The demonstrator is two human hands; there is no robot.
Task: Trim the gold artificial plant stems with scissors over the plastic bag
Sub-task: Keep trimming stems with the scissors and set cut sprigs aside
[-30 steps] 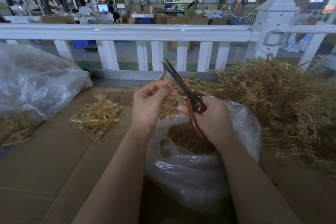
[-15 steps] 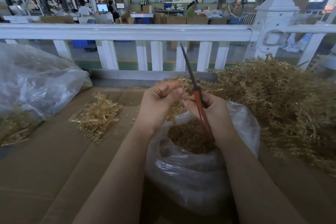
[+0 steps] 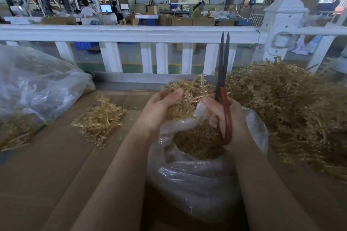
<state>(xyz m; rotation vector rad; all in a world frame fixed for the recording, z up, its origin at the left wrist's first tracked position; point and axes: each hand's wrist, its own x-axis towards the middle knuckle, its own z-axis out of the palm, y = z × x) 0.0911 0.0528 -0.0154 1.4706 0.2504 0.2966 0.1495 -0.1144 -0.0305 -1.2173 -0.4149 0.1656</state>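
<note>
gold stem: a gold plant stem sits in the left hand, whose fingers curl round it, above the plastic bag.
scissors: the right hand grips the red-handled scissors, blades upright and nearly closed.
doing it well: bring the blades down to the stem while it stays over the bag mouth.
bag contents: gold trimmings.
second bag: holds gold pieces, at left.
</note>
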